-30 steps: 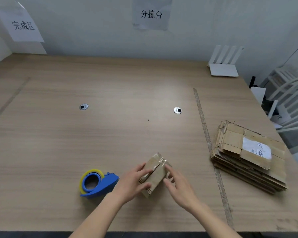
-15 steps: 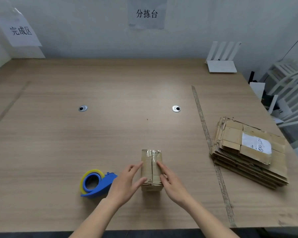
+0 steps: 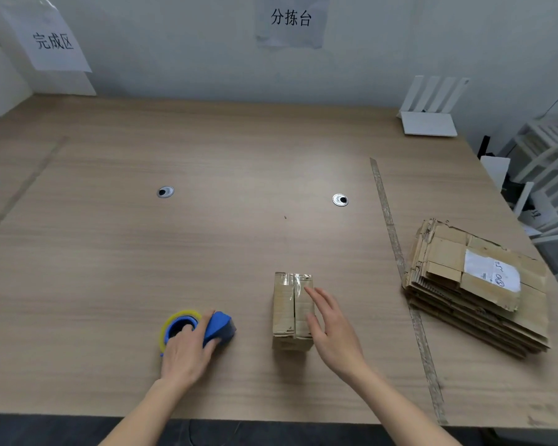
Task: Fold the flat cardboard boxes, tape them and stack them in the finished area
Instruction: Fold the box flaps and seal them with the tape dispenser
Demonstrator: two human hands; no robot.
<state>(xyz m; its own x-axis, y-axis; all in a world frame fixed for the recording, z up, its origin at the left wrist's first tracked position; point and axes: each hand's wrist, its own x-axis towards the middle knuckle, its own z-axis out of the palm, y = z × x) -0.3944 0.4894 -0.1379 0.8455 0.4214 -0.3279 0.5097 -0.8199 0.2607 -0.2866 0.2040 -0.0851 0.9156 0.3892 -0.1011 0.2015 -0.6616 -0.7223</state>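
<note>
A: We stand at a wide table (image 3: pixel 207 252) of pale wood-grain laminate, with a grey wall behind it and two paper signs (image 3: pixel 54 43) taped up. Two round metal grommets (image 3: pixel 165 191) sit in the top, and a worn strip of tape (image 3: pixel 397 252) runs front to back on the right.

B: And the box (image 3: pixel 292 312)?

A: Near the front edge, a little right of centre. It is small, oblong, brown corrugated card, with its two top flaps meeting in a centre seam. Glossy clear tape wrinkles over the far end.

B: What are our hands doing?

A: They are apart. Our right hand (image 3: pixel 334 333) lies flat against the box's right side, fingers spread and loose, gripping nothing. Our left hand (image 3: pixel 186 352) is curled over the dispenser (image 3: pixel 221 326), a blue plastic wedge carrying a yellow-rimmed roll, which rests on the table left of the box.

B: The rest of the card?

A: A stack (image 3: pixel 474 284) of flattened boxes lies right of the strip, with ragged edges and a white label on the top sheet. A white router (image 3: pixel 430 122) with flat upright antennas stands at the far right corner.
</note>
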